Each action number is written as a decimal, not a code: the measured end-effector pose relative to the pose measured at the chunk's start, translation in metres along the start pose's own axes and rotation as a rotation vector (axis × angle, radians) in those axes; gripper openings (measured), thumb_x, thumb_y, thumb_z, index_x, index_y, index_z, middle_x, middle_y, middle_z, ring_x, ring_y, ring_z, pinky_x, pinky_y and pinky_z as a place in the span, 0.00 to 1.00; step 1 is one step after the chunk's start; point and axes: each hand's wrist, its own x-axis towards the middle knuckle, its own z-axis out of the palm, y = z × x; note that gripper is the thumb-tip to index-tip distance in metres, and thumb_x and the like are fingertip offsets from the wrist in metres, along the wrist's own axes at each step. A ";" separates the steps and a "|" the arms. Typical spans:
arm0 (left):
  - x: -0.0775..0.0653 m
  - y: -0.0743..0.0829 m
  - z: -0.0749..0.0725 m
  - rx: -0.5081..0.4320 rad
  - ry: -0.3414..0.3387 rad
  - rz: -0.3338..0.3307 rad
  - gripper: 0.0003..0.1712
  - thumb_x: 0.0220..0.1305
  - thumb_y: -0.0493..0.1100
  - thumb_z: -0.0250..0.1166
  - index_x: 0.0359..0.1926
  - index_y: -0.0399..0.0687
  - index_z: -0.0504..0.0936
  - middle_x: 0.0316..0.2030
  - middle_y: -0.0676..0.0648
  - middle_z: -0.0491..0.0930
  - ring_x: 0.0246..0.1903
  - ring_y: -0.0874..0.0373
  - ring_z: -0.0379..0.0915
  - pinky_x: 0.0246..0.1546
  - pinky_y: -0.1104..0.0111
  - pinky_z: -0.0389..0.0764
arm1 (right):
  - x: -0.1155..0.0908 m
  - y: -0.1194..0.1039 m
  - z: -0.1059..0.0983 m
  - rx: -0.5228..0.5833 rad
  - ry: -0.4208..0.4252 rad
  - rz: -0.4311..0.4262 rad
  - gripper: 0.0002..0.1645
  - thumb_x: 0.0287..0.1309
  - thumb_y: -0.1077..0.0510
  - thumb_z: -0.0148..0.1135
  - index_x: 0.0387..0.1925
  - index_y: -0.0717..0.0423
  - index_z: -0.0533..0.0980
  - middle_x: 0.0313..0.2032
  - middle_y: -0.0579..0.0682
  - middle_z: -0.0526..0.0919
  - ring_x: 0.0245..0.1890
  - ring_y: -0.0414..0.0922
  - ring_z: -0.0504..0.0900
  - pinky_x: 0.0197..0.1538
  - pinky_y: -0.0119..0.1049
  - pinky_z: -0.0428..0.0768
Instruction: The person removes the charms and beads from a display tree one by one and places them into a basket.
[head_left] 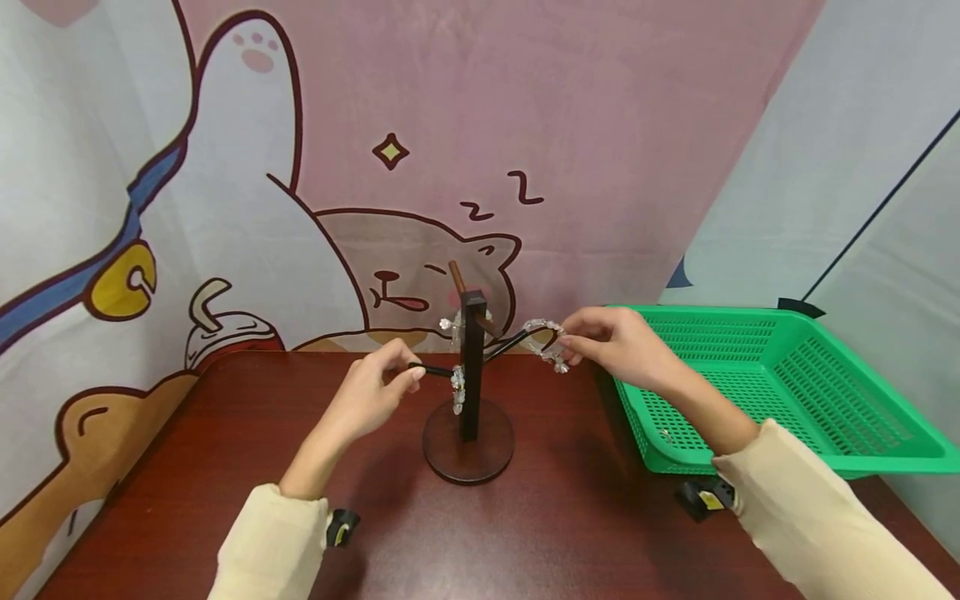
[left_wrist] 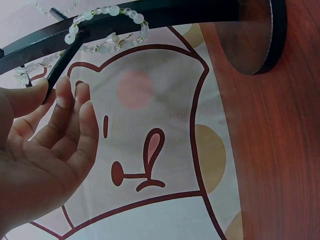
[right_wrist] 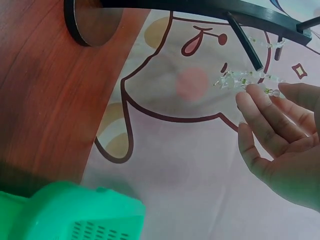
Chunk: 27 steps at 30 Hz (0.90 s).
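A dark bracelet stand (head_left: 472,375) with an upright post and side pegs stands on a round base. My left hand (head_left: 375,387) pinches the end of its left black peg (left_wrist: 64,67) between thumb and index finger. A clear-and-white beaded bracelet (head_left: 458,390) hangs on that peg, close to the post. At the tip of the right peg (right_wrist: 246,42), my right hand (head_left: 615,342) pinches another beaded bracelet (right_wrist: 230,80) by its edge; whether the peg passes through its loop I cannot tell. More pale beads (head_left: 447,323) hang from an upper peg behind the post.
A green plastic basket (head_left: 750,460) stands to the right, under my right forearm, with a small shiny thing (head_left: 666,433) inside. The reddish-brown table (head_left: 225,467) ends at a cloth backdrop (head_left: 600,150) printed with cartoon animals.
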 end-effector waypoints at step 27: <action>-0.001 0.000 0.000 0.003 -0.003 -0.002 0.04 0.61 0.38 0.60 0.31 0.43 0.75 0.22 0.52 0.77 0.28 0.59 0.73 0.31 0.64 0.69 | -0.040 0.014 -0.038 -0.073 0.023 0.059 0.10 0.59 0.55 0.58 0.37 0.58 0.78 0.26 0.50 0.82 0.30 0.42 0.80 0.35 0.33 0.74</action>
